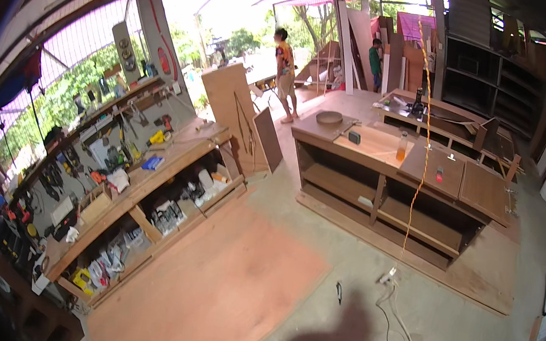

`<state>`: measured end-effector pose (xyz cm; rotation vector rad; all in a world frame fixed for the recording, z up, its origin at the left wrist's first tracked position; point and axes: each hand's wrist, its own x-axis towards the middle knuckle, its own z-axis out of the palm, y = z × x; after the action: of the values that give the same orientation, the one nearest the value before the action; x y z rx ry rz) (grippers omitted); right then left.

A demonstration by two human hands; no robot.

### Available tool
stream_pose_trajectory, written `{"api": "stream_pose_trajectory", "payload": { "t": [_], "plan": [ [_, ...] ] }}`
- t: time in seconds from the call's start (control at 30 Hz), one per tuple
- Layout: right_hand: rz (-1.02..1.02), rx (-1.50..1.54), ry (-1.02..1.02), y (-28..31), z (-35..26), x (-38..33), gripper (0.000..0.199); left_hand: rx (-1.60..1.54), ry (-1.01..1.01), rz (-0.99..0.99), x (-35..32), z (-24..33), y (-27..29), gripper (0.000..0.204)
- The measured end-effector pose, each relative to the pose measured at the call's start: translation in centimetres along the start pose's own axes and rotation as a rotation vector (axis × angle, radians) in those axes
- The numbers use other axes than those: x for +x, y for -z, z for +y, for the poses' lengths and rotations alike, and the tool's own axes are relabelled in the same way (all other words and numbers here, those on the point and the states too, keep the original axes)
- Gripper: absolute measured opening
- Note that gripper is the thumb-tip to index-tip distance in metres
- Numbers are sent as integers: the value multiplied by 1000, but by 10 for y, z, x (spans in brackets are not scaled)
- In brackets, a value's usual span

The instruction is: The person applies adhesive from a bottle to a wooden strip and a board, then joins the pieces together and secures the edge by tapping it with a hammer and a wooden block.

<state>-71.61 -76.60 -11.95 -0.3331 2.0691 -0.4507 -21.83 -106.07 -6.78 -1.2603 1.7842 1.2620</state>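
Neither of my hands shows; only a bit of my clothing appears at the lower edge, beside my shadow on the concrete floor. A small dark hand tool (338, 292) lies on the floor ahead of me. To its right is a white power outlet (387, 276) with cables trailing toward me. An orange twisted cord (424, 120) hangs down toward that outlet. Beyond stands a brown wooden cabinet (375, 198) with open shelves. On its top are a round brown pan-like dish (329, 117), a small dark box (354, 137) and a bottle of amber liquid (402, 146).
A workbench (175, 150) crowded with tools runs along the left. A reddish-brown sheet (208, 283) covers floor beside it. Plywood panels (231, 96) lean at its far end. One person (284, 68) stands near the opening, another (374, 65) by the boards at the back.
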Motion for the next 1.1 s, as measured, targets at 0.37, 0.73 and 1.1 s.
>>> {"api": "stream_pose_trajectory", "payload": {
  "t": [0.37, 0.73, 1.1],
  "plan": [
    [349, -496, 764, 125, -109, 247, 21, -715, -187, 294, -61, 162, 68, 37],
    [-266, 93, 140, 101, -309, 194, 17, -1090, -352, -36, -43, 234, 163, 33],
    [-245, -215, 465, 73, -335, 282, 30, -251, -92, 378, 128, 304, 248, 50]
  ]
}}
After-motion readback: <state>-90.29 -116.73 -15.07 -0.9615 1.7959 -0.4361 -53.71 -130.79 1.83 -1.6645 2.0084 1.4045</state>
